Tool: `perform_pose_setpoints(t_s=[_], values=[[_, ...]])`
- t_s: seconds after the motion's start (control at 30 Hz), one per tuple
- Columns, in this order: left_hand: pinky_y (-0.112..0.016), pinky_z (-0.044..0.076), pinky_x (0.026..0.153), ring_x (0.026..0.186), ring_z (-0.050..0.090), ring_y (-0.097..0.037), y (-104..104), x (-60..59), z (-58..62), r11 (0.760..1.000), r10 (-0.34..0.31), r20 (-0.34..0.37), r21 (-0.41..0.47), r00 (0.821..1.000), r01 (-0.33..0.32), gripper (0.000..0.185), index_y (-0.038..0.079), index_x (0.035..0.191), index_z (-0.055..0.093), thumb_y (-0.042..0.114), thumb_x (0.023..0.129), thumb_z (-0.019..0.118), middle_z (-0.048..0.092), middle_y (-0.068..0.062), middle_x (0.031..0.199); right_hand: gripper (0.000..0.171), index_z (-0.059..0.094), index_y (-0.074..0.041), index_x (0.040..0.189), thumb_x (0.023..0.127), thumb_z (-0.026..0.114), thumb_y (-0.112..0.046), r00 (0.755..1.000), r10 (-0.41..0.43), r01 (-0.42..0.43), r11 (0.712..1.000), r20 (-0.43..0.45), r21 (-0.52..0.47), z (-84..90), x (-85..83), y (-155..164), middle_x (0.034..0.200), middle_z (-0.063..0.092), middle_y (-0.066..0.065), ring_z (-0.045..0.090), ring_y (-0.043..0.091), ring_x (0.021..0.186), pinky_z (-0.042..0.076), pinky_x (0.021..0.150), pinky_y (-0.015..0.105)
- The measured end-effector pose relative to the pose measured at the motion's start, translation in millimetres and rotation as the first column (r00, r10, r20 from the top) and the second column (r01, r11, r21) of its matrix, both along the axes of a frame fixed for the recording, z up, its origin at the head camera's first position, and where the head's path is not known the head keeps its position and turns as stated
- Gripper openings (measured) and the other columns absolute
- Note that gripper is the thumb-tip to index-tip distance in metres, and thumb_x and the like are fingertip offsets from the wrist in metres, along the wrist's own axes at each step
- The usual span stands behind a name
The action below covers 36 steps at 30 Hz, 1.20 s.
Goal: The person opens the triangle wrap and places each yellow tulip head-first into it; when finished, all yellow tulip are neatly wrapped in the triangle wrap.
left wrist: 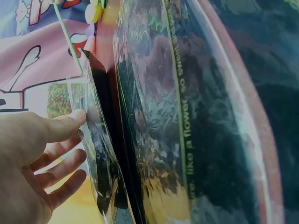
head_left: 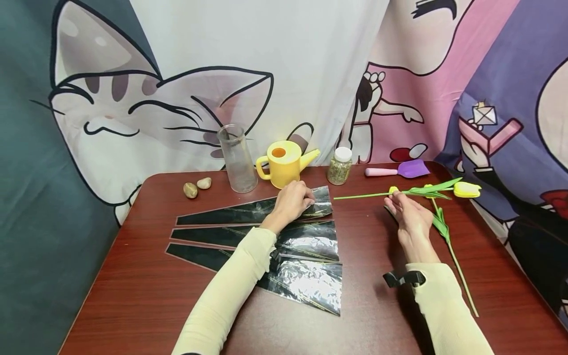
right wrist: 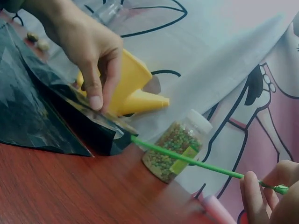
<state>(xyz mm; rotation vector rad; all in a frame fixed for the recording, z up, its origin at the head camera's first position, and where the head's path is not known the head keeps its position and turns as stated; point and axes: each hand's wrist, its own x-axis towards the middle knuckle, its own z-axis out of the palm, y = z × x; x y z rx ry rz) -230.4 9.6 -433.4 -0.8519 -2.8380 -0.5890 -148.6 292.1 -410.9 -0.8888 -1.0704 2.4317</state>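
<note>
Three flat black flower wrapping sleeves lie fanned out, tapering to the left. My left hand (head_left: 289, 203) pinches the wide open end of the farthest sleeve (head_left: 235, 212), lifting its clear film a little (left wrist: 88, 135). Between its fingers, my right hand (head_left: 411, 224) pinches the green stem of a yellow tulip (head_left: 467, 190). The stem's cut end (right wrist: 135, 139) points left, right at the sleeve's mouth. The middle sleeve (head_left: 306, 241) and the nearest sleeve (head_left: 306, 281) lie below my left arm. Another tulip stem (head_left: 459, 268) lies beside my right forearm, its bloom partly behind the held tulip's leaves.
Along the back edge stand a clear glass vase (head_left: 237, 162), a yellow watering can (head_left: 284, 167) and a white-lidded jar of small granules (head_left: 339, 167). Two pebbles (head_left: 191, 190) sit at the back left. A purple shovel with a pink handle (head_left: 412, 169) lies at the back right.
</note>
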Motion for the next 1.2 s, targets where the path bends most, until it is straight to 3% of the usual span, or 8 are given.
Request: perform_pose_setpoints(t_s=[0.33, 0.7, 0.87, 1.07, 1.2], values=[[-0.033, 0.049, 0.078, 0.088, 0.057, -0.017, -0.8, -1.6, 1.6, 1.000, -0.003, -0.026, 0.003, 1.000, 0.003, 0.006, 0.022, 0.089, 0.080, 0.024, 0.089, 0.075, 0.062, 0.006, 0.086, 0.028, 0.072, 0.007, 0.104, 0.077, 0.079, 0.007, 1.000, -0.012, 0.012, 1.000, 0.021, 0.004, -4.4, -9.4, -6.6, 0.086, 0.072, 0.012, 0.071, 0.023, 0.082, 0.054, 0.077, 0.038], [-0.032, 0.048, 0.080, 0.088, 0.058, -0.017, 1.2, -0.6, 2.6, 1.000, -0.009, -0.039, -0.002, 0.999, 0.009, 0.007, 0.022, 0.090, 0.081, 0.026, 0.089, 0.074, 0.063, 0.006, 0.087, 0.012, 0.072, 0.005, 0.089, 0.079, 0.077, 0.007, 0.998, 0.051, -0.051, 0.999, 0.022, 0.018, -13.2, -16.3, -23.9, 0.082, 0.072, 0.014, 0.071, 0.022, 0.078, 0.056, 0.072, 0.036], [-0.032, 0.047, 0.080, 0.087, 0.057, -0.016, 0.8, -0.4, 2.9, 1.000, -0.003, -0.054, 0.013, 0.999, 0.003, 0.006, 0.022, 0.089, 0.081, 0.025, 0.088, 0.075, 0.063, 0.006, 0.086, 0.006, 0.075, 0.004, 0.087, 0.081, 0.077, 0.003, 0.992, 0.125, -0.126, 0.991, 0.021, 0.049, -19.3, -20.0, -47.6, 0.079, 0.072, 0.012, 0.070, 0.018, 0.063, 0.057, 0.061, 0.029], [-0.031, 0.047, 0.081, 0.087, 0.057, -0.016, 0.5, -0.6, 2.5, 1.000, 0.001, -0.070, 0.020, 0.998, 0.000, 0.006, 0.022, 0.089, 0.080, 0.024, 0.088, 0.075, 0.063, 0.006, 0.085, 0.007, 0.075, -0.003, 0.086, 0.082, 0.080, -0.006, 0.973, 0.197, -0.208, 0.975, 0.122, 0.083, -26.9, -25.8, -78.8, 0.078, 0.073, 0.008, 0.063, 0.009, 0.052, 0.049, 0.046, 0.020], [-0.031, 0.047, 0.081, 0.087, 0.057, -0.016, 0.9, 0.2, 2.8, 1.000, 0.003, -0.056, 0.014, 0.998, -0.002, 0.006, 0.021, 0.090, 0.081, 0.024, 0.088, 0.075, 0.062, 0.005, 0.085, 0.008, 0.076, -0.009, 0.080, 0.080, 0.083, -0.014, 0.944, 0.229, -0.261, 0.958, 0.236, 0.115, -32.3, -29.5, -95.2, 0.072, 0.072, 0.001, 0.054, 0.004, 0.046, 0.039, 0.040, 0.017]])
